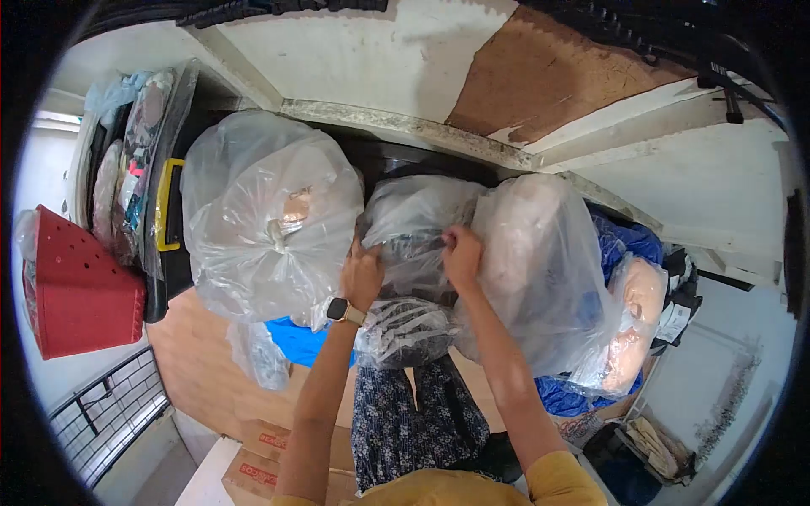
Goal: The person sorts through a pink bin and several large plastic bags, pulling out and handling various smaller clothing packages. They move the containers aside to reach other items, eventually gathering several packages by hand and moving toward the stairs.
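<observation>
In the middle stands a clear plastic bag point(422, 202) with dark contents behind its cloudy film. My left hand point(363, 274), with a watch on the wrist, lies at this bag's left side, index finger stretched out and fingers apart. At the bag's right side my right hand point(461, 260) is closed, its fingers pinching the plastic film. A large knotted plastic bag point(261, 211) bulges beside my left hand. Another full plastic bag point(540, 261) with pale pink contents stands to the right. Below my hands sits a dark bundle in clear plastic point(407, 331).
A red perforated basket point(89, 291) is at the far left, near plastic-wrapped items point(139, 160) and a black case with a yellow handle point(169, 202). Cardboard boxes point(253, 472) lie on the floor behind. A pale wooden ledge point(405, 131) runs along the back.
</observation>
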Available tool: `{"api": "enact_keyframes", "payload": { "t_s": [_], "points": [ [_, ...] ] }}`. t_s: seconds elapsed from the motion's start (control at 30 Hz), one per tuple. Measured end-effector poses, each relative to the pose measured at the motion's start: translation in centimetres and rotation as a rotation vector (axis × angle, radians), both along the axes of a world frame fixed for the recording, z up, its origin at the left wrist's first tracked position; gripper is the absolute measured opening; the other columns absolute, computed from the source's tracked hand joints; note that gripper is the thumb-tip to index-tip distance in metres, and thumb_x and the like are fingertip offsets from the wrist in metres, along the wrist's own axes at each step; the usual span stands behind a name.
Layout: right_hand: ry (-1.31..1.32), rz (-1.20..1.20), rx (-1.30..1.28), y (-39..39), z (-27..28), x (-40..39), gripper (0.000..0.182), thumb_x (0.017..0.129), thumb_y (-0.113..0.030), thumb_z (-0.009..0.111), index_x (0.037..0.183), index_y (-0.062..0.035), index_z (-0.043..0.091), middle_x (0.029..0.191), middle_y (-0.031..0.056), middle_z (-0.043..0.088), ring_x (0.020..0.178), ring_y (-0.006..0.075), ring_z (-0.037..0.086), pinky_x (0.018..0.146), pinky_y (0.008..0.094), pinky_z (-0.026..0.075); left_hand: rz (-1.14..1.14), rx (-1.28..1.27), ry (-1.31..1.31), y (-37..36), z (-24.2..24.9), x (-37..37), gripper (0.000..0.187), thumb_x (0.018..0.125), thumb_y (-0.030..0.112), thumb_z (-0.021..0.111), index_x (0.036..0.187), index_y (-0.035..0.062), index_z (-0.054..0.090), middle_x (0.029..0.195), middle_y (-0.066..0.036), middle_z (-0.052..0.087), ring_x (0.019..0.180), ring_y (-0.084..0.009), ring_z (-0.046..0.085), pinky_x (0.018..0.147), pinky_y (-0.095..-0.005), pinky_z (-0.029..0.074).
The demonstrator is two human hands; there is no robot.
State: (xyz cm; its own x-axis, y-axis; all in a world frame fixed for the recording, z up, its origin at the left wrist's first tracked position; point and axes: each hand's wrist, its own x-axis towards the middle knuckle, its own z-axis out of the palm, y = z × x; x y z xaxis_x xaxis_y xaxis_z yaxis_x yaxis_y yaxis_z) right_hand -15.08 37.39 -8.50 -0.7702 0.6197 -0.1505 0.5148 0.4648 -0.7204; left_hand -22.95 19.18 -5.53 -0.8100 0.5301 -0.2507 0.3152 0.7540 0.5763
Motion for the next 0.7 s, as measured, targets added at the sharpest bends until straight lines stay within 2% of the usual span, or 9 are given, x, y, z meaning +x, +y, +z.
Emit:
{"api": "enact_keyframes", "payload": {
  "t_s": [0.07,0.13,0.2,0.3,0.37,0.4,0.47,0.6,0.7],
  "points": [
    [0.019,-0.066,-0.002,0.8,1.2,-1.1,0.014,0.063,0.003,0.057,0.076,-0.0012,0.058,0.074,0.0135,0.060,0.070,0.0291,0.058,0.063,0.0354,0.044,0.014,-0.064,-0.022,0.7,0.9,1.1,0.035,0.069,0.013,0.057,0.103,0.0089,0.058,0.134,-0.025,0.021,0.121,-0.0397,0.026,0.095,-0.0488,0.028],
    [0.187,-0.123,0.032,1.5,1.9,-2.0,0.010,0.065,0.003,0.055,0.073,-0.0006,0.058,0.067,0.0129,0.060,0.060,0.0297,0.057,0.057,0.0343,0.044,-0.052,-0.235,0.211,1.4,0.7,2.9,0.047,0.067,0.016,0.059,0.112,0.0084,0.052,0.134,-0.026,0.018,0.121,-0.0382,0.028,0.097,-0.0469,0.027],
    [0.128,-0.121,0.028,1.3,1.8,-2.0,0.012,0.065,0.004,0.054,0.074,-0.0015,0.058,0.069,0.0134,0.059,0.064,0.0294,0.057,0.061,0.0353,0.044,0.049,-0.126,0.251,1.6,-0.2,3.7,0.037,0.063,0.009,0.059,0.099,0.0040,0.057,0.130,-0.030,0.025,0.118,-0.0395,0.031,0.097,-0.0451,0.027],
    [0.074,0.038,0.098,0.4,1.9,-0.5,0.016,0.064,0.004,0.055,0.079,-0.0012,0.058,0.075,0.0136,0.057,0.073,0.0294,0.055,0.068,0.0368,0.043,0.027,-0.097,0.289,1.2,-2.3,1.8,0.051,0.065,0.013,0.059,0.113,0.0030,0.047,0.116,-0.028,0.044,0.112,-0.0364,0.041,0.094,-0.0440,0.031],
    [-0.012,0.236,0.131,-0.7,2.1,0.6,0.021,0.062,0.003,0.057,0.083,-0.0013,0.057,0.089,0.0147,0.053,0.087,0.0300,0.049,0.074,0.0381,0.041,0.193,0.069,-0.273,1.3,-0.8,-0.5,0.046,0.062,0.009,0.057,0.107,0.0007,0.049,0.098,-0.025,0.056,0.099,-0.0357,0.051,0.085,-0.0399,0.040],
    [-0.009,0.245,0.133,-1.4,2.4,0.7,0.021,0.062,0.003,0.057,0.083,-0.0013,0.057,0.089,0.0147,0.053,0.087,0.0300,0.049,0.074,0.0381,0.041,0.202,0.072,-0.270,0.9,-1.9,-0.5,0.046,0.062,0.009,0.057,0.107,0.0007,0.049,0.098,-0.025,0.056,0.099,-0.0357,0.051,0.085,-0.0399,0.040],
    [0.076,0.299,0.267,-3.5,3.4,-0.2,0.026,0.061,0.005,0.056,0.087,0.0000,0.055,0.099,0.0187,0.049,0.093,0.0342,0.047,0.076,0.0371,0.040,0.232,0.428,-0.318,0.0,-5.0,-0.3,0.043,0.060,0.008,0.056,0.101,-0.0017,0.050,0.092,-0.023,0.057,0.088,-0.0354,0.055,0.075,-0.0375,0.044],
    [0.115,0.587,0.202,-6.2,2.1,-3.2,0.033,0.059,0.000,0.061,0.091,-0.0021,0.057,0.108,0.0182,0.045,0.103,0.0341,0.042,0.084,0.0392,0.036,0.221,0.276,-0.378,0.4,-0.9,-0.7,0.044,0.059,0.008,0.057,0.101,-0.0027,0.050,0.092,-0.022,0.057,0.087,-0.0361,0.055,0.076,-0.0375,0.043],
    [0.002,0.751,0.543,-6.6,2.3,-4.5,0.043,0.059,-0.014,0.068,0.100,-0.0060,0.057,0.120,0.0138,0.039,0.114,0.0318,0.032,0.093,0.0444,0.026,0.205,0.263,-0.361,0.4,0.5,-1.0,0.046,0.059,0.006,0.056,0.105,-0.0021,0.049,0.094,-0.022,0.057,0.089,-0.0374,0.054,0.077,-0.0383,0.043]
  ]
}}
